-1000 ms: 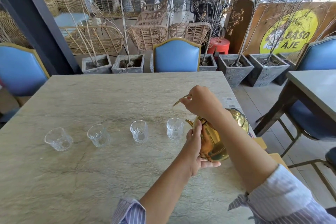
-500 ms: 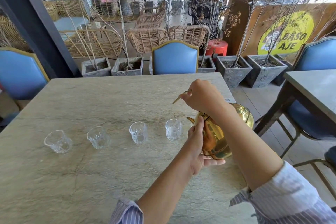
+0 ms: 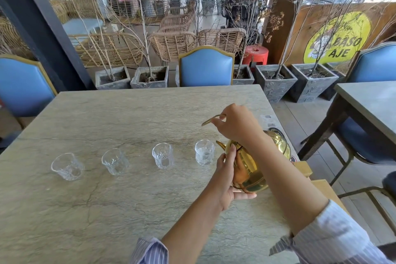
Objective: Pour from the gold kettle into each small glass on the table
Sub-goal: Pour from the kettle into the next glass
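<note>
Gold kettle tipped toward the rightmost of four small glasses on a stone-look table.

Four clear glasses stand in a row across the table [image 3: 107, 210]: the far-left glass [image 3: 67, 166], the second glass [image 3: 115, 161], the third glass [image 3: 163, 155] and the rightmost glass [image 3: 204, 152]. Just right of it, the left hand [image 3: 227, 180] cups the side and underside of the gold kettle [image 3: 252, 169], whose spout points at that glass. Above, the right hand [image 3: 237, 123] is closed on the kettle's thin handle [image 3: 211, 119]. Blue chairs [image 3: 205, 66] stand beyond the far edge.
</note>
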